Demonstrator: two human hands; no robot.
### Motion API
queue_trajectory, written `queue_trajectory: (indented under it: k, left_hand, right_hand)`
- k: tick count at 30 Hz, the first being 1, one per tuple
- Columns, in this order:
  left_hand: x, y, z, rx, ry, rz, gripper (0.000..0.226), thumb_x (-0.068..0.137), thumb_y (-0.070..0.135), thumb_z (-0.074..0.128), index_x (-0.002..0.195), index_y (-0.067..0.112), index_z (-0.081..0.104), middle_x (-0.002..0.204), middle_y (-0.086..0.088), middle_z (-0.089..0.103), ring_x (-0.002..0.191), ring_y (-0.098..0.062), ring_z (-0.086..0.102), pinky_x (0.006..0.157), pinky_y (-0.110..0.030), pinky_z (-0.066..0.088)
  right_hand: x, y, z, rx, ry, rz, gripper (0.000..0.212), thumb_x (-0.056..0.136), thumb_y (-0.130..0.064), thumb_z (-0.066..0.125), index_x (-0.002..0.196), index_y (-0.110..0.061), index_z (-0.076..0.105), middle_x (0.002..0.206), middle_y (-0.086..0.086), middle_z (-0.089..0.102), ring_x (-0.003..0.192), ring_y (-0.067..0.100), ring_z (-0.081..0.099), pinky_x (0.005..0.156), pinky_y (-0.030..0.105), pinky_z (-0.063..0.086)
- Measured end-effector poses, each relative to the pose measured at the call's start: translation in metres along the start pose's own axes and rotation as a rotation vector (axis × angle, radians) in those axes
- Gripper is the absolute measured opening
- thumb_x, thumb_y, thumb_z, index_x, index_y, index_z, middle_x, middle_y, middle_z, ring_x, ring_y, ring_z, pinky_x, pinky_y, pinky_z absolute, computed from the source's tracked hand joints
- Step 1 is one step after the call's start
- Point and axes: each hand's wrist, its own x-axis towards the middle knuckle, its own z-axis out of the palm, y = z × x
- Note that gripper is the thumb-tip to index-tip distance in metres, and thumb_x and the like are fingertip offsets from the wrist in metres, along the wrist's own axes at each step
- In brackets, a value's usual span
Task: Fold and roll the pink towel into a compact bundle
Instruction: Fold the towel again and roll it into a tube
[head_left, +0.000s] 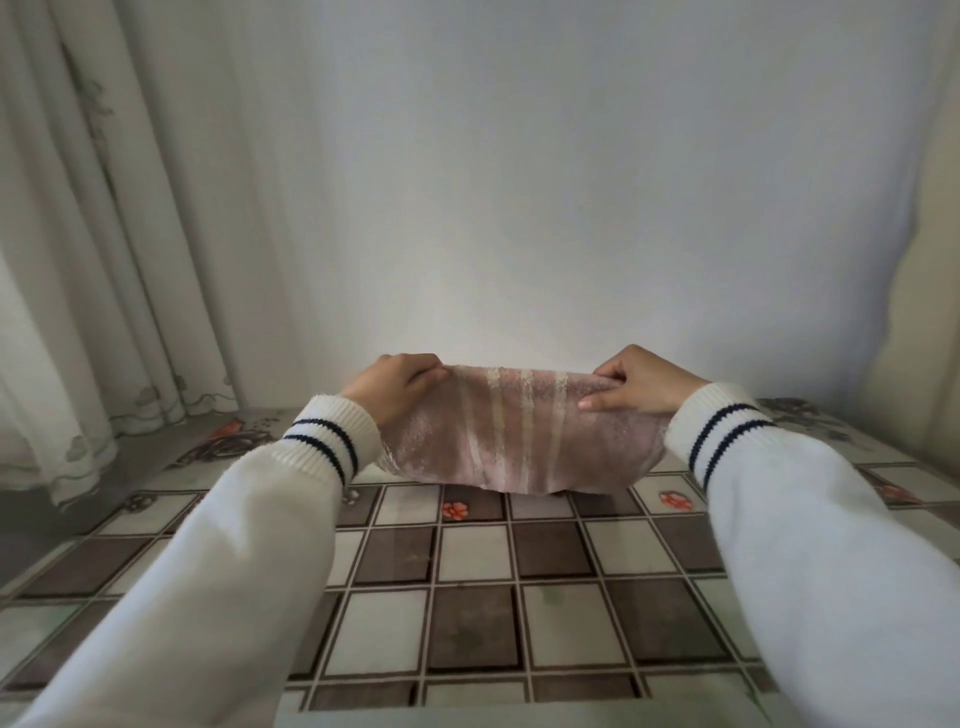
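Above the table (467, 613), left hand (390, 385) and right hand (642, 384) grip the pink towel (519, 436)

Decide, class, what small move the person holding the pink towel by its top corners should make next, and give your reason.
Probably lower the pink towel onto the checked tablecloth and lay it flat. The left hand and right hand each pinch a top corner, and it hangs with its bottom edge near the surface, so no neat fold or roll can start yet.

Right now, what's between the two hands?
Head view: only the pink towel, stretched from the left hand to the right hand, each gripping a top corner.
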Motion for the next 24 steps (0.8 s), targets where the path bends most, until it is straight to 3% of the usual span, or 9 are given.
queue_trajectory:
  k: [3, 6, 9, 12, 18, 19, 21, 22, 24]
  left_hand:
    - [0.002, -0.002, -0.005, -0.019, -0.003, 0.002, 0.028, 0.096, 0.035, 0.04, 0.1, 0.02, 0.064, 0.1, -0.007, 0.068, 0.089, -0.022, 0.057, 0.083, -0.031, 0.044]
    - [0.003, -0.004, -0.006, -0.026, -0.039, -0.017, 0.03, 0.096, 0.035, 0.041, 0.098, 0.016, 0.065, 0.098, -0.008, 0.069, 0.09, -0.024, 0.06, 0.082, -0.031, 0.046]
    - [0.004, -0.007, -0.003, -0.029, -0.077, -0.045, 0.032, 0.094, 0.035, 0.045, 0.095, 0.012, 0.066, 0.096, -0.013, 0.069, 0.093, -0.028, 0.061, 0.086, -0.037, 0.049]
    - [0.007, -0.013, 0.002, -0.025, -0.096, -0.078, 0.028, 0.093, 0.035, 0.049, 0.093, 0.012, 0.066, 0.095, -0.013, 0.068, 0.092, -0.027, 0.06, 0.085, -0.036, 0.048]
    - [0.017, -0.033, 0.016, 0.014, -0.195, -0.092, 0.026, 0.089, 0.01, 0.053, 0.113, 0.012, 0.062, 0.112, -0.01, 0.066, 0.093, -0.019, 0.053, 0.079, -0.021, 0.034]
    - [0.018, -0.037, 0.019, 0.012, -0.199, -0.103, 0.029, 0.088, 0.006, 0.05, 0.114, 0.012, 0.062, 0.114, -0.011, 0.065, 0.099, -0.022, 0.054, 0.081, -0.021, 0.035]
    - [0.022, -0.045, 0.025, -0.003, -0.189, -0.13, 0.033, 0.088, 0.001, 0.045, 0.115, 0.01, 0.061, 0.116, -0.012, 0.064, 0.108, -0.025, 0.055, 0.087, -0.024, 0.038]
    - [0.024, -0.048, 0.028, -0.008, -0.181, -0.143, 0.034, 0.088, 0.0, 0.043, 0.115, 0.009, 0.061, 0.117, -0.013, 0.064, 0.11, -0.026, 0.055, 0.088, -0.024, 0.038]
    - [0.029, -0.054, 0.036, -0.017, -0.17, -0.167, 0.035, 0.089, -0.001, 0.04, 0.116, 0.008, 0.061, 0.118, -0.014, 0.063, 0.111, -0.026, 0.055, 0.087, -0.022, 0.037]
  right_hand:
    - [0.003, -0.002, -0.008, 0.054, -0.016, 0.024, 0.05, 0.075, -0.027, 0.074, 0.047, -0.014, 0.035, 0.048, -0.004, 0.024, 0.043, 0.009, 0.022, 0.047, 0.021, 0.019]
    - [0.006, -0.003, -0.01, 0.087, -0.07, 0.04, 0.035, 0.075, -0.028, 0.073, 0.068, 0.002, 0.058, 0.056, 0.006, 0.035, 0.052, 0.017, 0.033, 0.051, 0.023, 0.025]
    - [0.01, -0.002, -0.005, 0.064, -0.093, 0.051, 0.029, 0.078, -0.027, 0.072, 0.068, -0.005, 0.055, 0.053, -0.002, 0.035, 0.05, 0.012, 0.033, 0.053, 0.023, 0.025]
    - [0.018, 0.002, 0.001, 0.004, -0.095, 0.072, 0.015, 0.083, -0.019, 0.067, 0.071, -0.012, 0.062, 0.06, -0.005, 0.048, 0.059, 0.01, 0.044, 0.062, 0.025, 0.032]
    - [0.035, 0.012, 0.014, -0.029, -0.081, 0.141, 0.049, 0.085, 0.003, 0.053, 0.048, -0.027, 0.041, 0.051, -0.01, 0.035, 0.05, 0.008, 0.034, 0.051, 0.021, 0.025]
    - [0.038, 0.016, 0.015, -0.047, -0.08, 0.149, 0.043, 0.085, 0.003, 0.053, 0.052, -0.023, 0.048, 0.054, -0.011, 0.037, 0.054, 0.008, 0.038, 0.051, 0.02, 0.026]
    - [0.044, 0.025, 0.02, -0.072, -0.065, 0.151, 0.013, 0.087, -0.004, 0.056, 0.079, -0.008, 0.066, 0.064, -0.014, 0.042, 0.072, 0.012, 0.045, 0.055, 0.017, 0.029]
    - [0.048, 0.029, 0.022, -0.071, -0.048, 0.157, 0.01, 0.088, -0.008, 0.058, 0.09, -0.005, 0.067, 0.068, -0.013, 0.046, 0.08, 0.014, 0.046, 0.058, 0.018, 0.031]
    - [0.056, 0.037, 0.028, -0.078, -0.022, 0.164, 0.011, 0.087, -0.015, 0.061, 0.077, -0.011, 0.061, 0.067, -0.009, 0.047, 0.079, 0.017, 0.047, 0.058, 0.021, 0.032]
